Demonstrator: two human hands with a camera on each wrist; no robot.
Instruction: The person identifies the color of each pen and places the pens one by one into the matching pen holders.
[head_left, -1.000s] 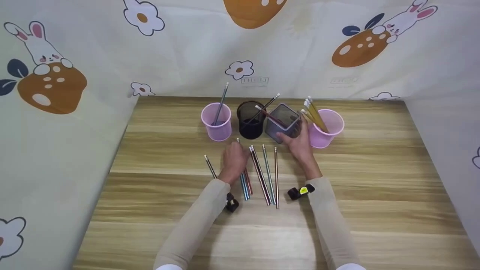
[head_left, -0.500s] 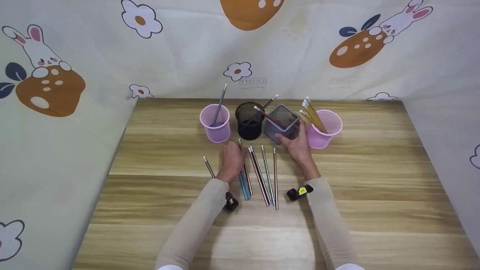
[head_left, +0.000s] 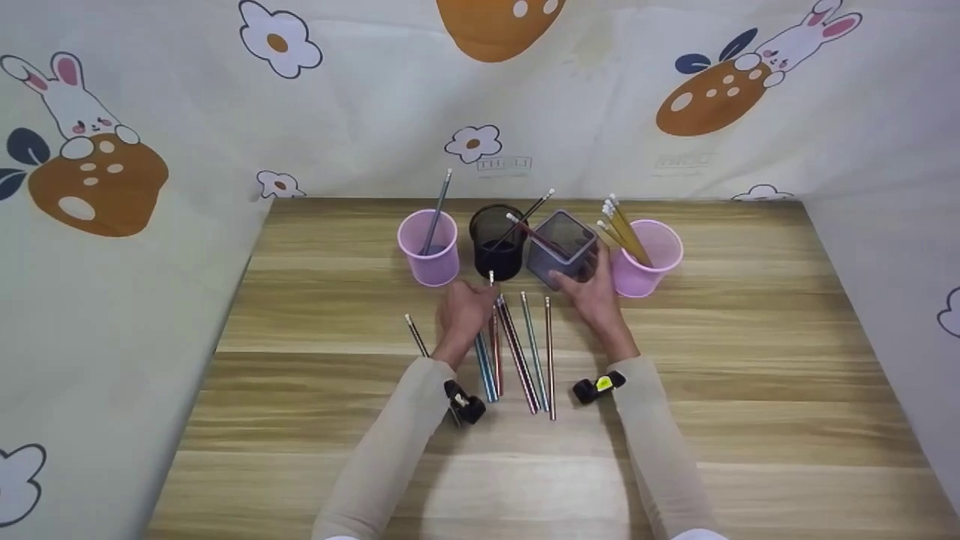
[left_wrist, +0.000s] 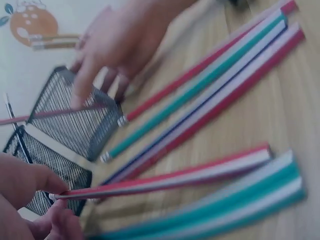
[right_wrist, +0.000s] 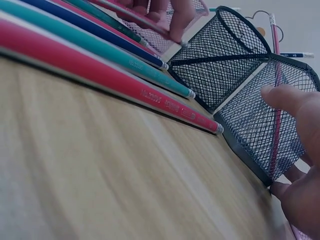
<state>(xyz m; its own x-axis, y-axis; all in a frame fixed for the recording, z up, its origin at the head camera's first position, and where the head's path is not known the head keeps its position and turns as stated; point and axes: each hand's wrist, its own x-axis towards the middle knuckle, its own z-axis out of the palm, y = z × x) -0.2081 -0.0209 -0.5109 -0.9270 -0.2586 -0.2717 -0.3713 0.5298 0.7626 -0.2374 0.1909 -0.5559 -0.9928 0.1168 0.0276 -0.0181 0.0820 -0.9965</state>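
Note:
My left hand point(head_left: 465, 311) pinches a red striped pencil point(left_wrist: 165, 181) near its eraser end, between thumb and fingers. The pencil's eraser points towards the cups, and its other end overlaps the teal pencils point(left_wrist: 240, 210) lying below. With thumb and fingers on its sides, my right hand point(head_left: 596, 300) grips the square grey mesh pencil cup point(head_left: 547, 262). A dark red pencil point(right_wrist: 276, 110) leans inside that cup. To the right of the left hand lie a teal pencil point(head_left: 534, 349), a red pencil point(head_left: 550, 360) and dark striped pencils point(head_left: 516, 349), side by side.
A round black mesh cup point(head_left: 499, 262) holding a dark pencil stands left of the square one. Pink cups flank them: the left cup point(head_left: 435, 270) has one grey-blue pencil, the right cup point(head_left: 637, 283) several yellow pencils point(head_left: 628, 236). Another dark pencil point(head_left: 416, 334) lies partly under the left forearm.
The left hand has turned and shifted slightly, bringing the red pencil's eraser end up and right, near the black cup's base. The right hand keeps its grip on the square cup.

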